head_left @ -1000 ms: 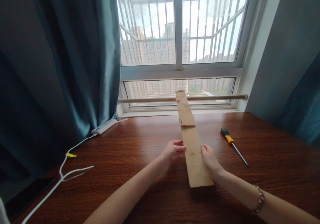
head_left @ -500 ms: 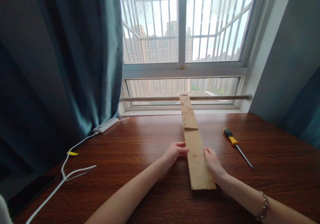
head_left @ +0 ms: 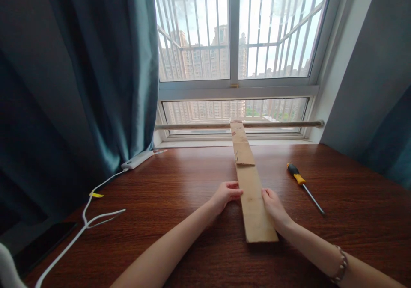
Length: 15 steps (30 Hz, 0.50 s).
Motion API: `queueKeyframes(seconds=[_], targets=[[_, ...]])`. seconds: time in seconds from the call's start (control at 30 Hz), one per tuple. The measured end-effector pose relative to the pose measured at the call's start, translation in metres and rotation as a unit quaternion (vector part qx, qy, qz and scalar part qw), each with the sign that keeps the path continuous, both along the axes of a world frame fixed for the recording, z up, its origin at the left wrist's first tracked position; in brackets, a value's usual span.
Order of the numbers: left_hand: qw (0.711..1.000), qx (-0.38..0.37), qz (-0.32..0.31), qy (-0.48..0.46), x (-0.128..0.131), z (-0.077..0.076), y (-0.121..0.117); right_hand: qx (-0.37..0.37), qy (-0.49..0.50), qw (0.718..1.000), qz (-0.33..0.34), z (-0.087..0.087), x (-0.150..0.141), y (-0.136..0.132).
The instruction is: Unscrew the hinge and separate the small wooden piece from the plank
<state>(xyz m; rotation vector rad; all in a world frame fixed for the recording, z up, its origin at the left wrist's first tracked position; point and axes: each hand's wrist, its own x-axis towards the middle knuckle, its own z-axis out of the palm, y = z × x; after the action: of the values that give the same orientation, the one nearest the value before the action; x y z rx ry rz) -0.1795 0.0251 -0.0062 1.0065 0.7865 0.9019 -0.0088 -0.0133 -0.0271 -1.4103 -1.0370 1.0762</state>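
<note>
Between my hands is a long strip of cardboard [head_left: 252, 198], its far end reaching up toward the rail by the window. A second layer with a torn edge overlaps it partway along. My left hand [head_left: 225, 194] grips the left edge, its fingers closed around the side. On the right edge, my right hand [head_left: 273, 206] holds the strip, thumb on the side and the other fingers hidden. Off to the right lies a screwdriver [head_left: 297, 176] with a black and yellow handle, touched by neither hand.
The brown wooden table [head_left: 192, 168] runs up to the window. At left are a white power strip [head_left: 138, 160], its white cable [head_left: 67, 247] with a yellow tag [head_left: 97, 195], and a dark flat object [head_left: 45, 241]. A metal rail [head_left: 282, 124] crosses the window; a blue curtain [head_left: 128, 74] hangs at left.
The view has shifted very slightly. Both hands keep the same grip and the cardboard strip stays in place.
</note>
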Motion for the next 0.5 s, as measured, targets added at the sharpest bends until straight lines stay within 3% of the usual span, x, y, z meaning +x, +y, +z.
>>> queueKeyframes(seconds=[0.5], targets=[[0.999, 0.034, -0.009, 0.029, -0.0006, -0.0101, 0.0024, 0.005, 0.002, 1.0, -0.007, -0.0026, 0.0022, 0.0005]])
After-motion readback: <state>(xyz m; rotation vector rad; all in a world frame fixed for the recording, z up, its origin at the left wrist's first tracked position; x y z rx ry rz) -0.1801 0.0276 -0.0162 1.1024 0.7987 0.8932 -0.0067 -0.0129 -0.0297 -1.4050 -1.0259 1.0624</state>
